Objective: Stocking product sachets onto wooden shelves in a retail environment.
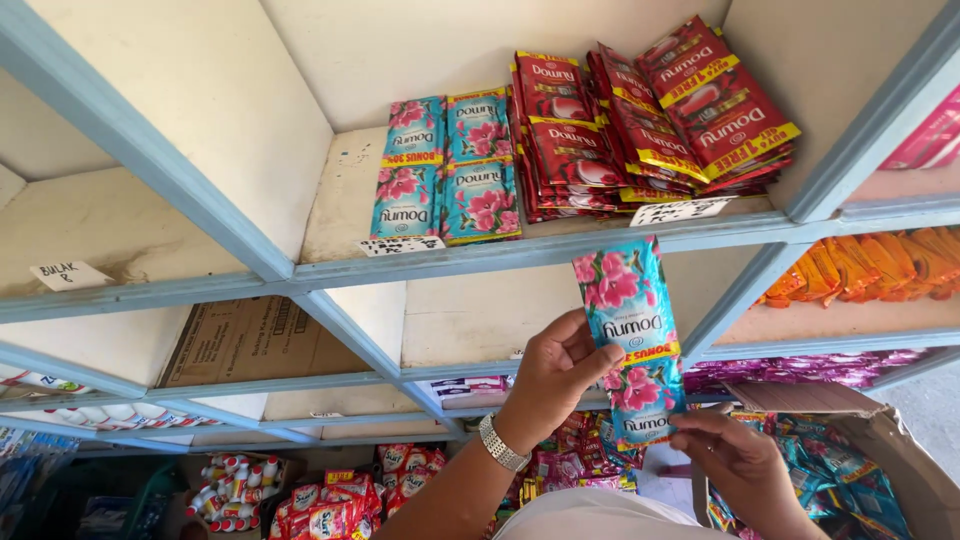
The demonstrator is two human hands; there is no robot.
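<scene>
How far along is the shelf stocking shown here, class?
Done: blue floral sachets and red sachets already lie on the upper shelf. In hand: the left hand and right hand hold a blue sachet strip. Left: more sachets fill the cardboard box.

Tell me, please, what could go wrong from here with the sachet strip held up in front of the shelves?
1. The sachet strip is pinched only at its edge by the left hand and at its bottom by the right hand; it might slip or tear between sachets.
2. The red sachets are piled loosely and fan over the shelf edge; a bump there could probably spill them.
</scene>
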